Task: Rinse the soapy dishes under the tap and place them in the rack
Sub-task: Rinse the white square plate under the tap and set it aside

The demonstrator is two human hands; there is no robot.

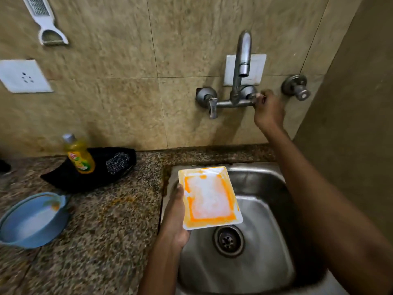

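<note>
One soapy plate [209, 198] in left hand [174, 218] – right hand [268, 109] around one tap handle [259, 97] – one blue bowl [34, 219] aside

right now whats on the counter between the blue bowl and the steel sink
Only bare speckled granite counter with an orange stain separates the blue bowl from the steel sink, in the head view.

A home kitchen: steel sink [265, 188] set in a granite counter [110, 220], wall tap [241, 67], dish-soap bottle [78, 154].

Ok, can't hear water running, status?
Left hand holds soapy plate over sink. Right hand grips tap handle. No water at spout.
</note>
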